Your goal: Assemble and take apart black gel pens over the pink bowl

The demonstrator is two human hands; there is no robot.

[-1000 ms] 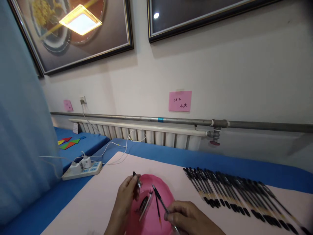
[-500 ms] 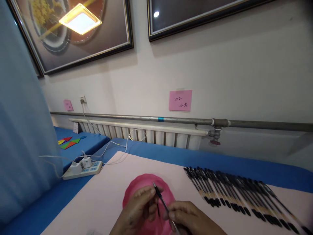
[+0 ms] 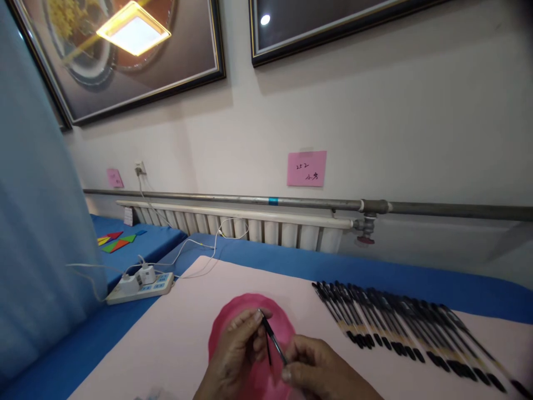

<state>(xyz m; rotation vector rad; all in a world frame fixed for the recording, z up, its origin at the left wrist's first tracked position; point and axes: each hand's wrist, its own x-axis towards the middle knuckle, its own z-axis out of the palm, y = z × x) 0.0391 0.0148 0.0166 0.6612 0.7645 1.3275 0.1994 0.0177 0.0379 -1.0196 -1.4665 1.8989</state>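
A slim pen (image 3: 271,334) with a black grip and a pale tip slants between my hands. My left hand (image 3: 235,350) pinches it near the tip, fingers curled. My right hand (image 3: 316,366) is closed around the barrel at the lower end. Both hands are above a pink scalloped plate (image 3: 220,316), covering much of it. A thin dark stick (image 3: 268,353) shows beneath the pen; whether it lies on the plate or is held by my left fingers, I cannot tell.
Several black-capped pens (image 3: 383,316) lie in a row on the pink sheet (image 3: 179,322) to the right. A power strip (image 3: 158,286) with white chargers sits at left. A blurred clear object (image 3: 154,393) shows at the bottom edge. Radiator and pipe (image 3: 229,199) run behind.
My right hand has moved slightly up along the pen toward my left hand, and less of the barrel shows between them. More of the clear object at the bottom edge is visible.
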